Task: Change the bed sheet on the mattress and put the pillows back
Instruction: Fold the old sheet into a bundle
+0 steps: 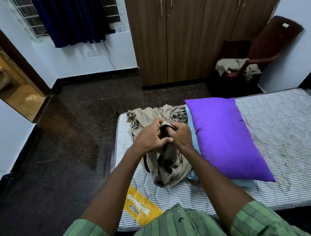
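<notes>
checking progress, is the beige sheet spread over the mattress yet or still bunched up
Bunched up: the beige sheet lies crumpled at one end of the bare striped mattress.

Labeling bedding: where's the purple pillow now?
Head view, right of centre: purple pillow lies on the mattress atop a blue pillow, right of the beige sheet.

Purple dotted pillow (224, 138), beige sheet (165, 165), black-and-white striped mattress (280, 127), green striped shirt (177, 228)

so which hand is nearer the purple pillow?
Right. The right hand grips the beige sheet just beside the purple pillow; the left hand also holds the sheet, on its far side from the pillow.
</notes>
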`<control>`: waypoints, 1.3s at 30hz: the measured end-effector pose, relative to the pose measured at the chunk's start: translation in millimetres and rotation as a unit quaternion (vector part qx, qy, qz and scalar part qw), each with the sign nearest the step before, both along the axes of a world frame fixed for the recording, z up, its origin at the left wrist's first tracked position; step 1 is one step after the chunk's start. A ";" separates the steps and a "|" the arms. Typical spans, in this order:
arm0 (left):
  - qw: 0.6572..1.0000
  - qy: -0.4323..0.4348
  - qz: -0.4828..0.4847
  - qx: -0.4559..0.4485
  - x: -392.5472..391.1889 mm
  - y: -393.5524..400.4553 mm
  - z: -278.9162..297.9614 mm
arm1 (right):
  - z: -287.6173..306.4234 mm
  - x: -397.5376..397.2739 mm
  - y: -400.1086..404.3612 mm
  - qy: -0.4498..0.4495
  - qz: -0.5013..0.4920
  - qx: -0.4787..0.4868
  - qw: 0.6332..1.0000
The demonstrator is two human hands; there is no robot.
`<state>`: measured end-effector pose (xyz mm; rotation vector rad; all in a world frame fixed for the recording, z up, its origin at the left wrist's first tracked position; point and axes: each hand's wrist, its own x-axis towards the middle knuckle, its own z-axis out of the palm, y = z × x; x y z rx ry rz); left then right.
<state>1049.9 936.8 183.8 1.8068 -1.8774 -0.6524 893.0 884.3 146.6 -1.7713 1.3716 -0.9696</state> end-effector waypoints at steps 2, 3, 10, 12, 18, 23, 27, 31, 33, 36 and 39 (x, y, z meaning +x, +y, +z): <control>0.997 -0.077 -0.012 0.014 1.1 -3.1 -2.4 | 8.1 -0.8 -4.7 -0.029 -0.018 -0.012 0.999; 0.994 -0.109 -0.004 0.007 1.7 -3.7 -2.2 | 11.5 -1.6 -6.2 -0.040 -0.013 -0.009 0.999; 0.977 -0.152 0.102 -0.114 7.3 -7.9 9.9 | 18.4 -1.8 -4.1 0.110 0.062 -0.040 0.991; 0.966 -0.143 0.144 -0.159 15.2 -7.8 18.4 | 8.7 -8.8 -0.7 0.188 0.061 -0.008 0.980; 0.934 -0.063 0.286 -0.204 22.9 -5.0 18.7 | -1.7 -18.8 0.4 0.272 -0.069 0.078 0.957; 0.893 0.035 0.401 -0.204 39.0 -6.9 19.4 | 0.1 -25.6 -21.6 -0.055 -0.039 0.092 0.993; 0.877 0.026 0.439 -0.195 73.9 -11.2 27.6 | 16.3 -31.5 -29.7 -0.157 0.039 0.048 0.986; 0.821 0.084 0.526 -0.205 91.8 -24.3 51.4 | 21.0 -29.4 -27.3 0.079 0.210 0.082 0.971; 0.796 0.126 0.548 -0.224 105.7 -33.5 66.5 | -7.3 -30.2 -20.9 0.243 0.230 0.122 0.935; 0.783 0.142 0.557 -0.240 123.8 -37.6 80.8 | -56.9 -50.1 -7.5 0.427 0.230 0.217 0.847; 0.854 0.042 0.498 -0.146 125.0 -36.6 67.0 | -62.0 -66.0 -10.1 0.418 0.176 0.211 0.866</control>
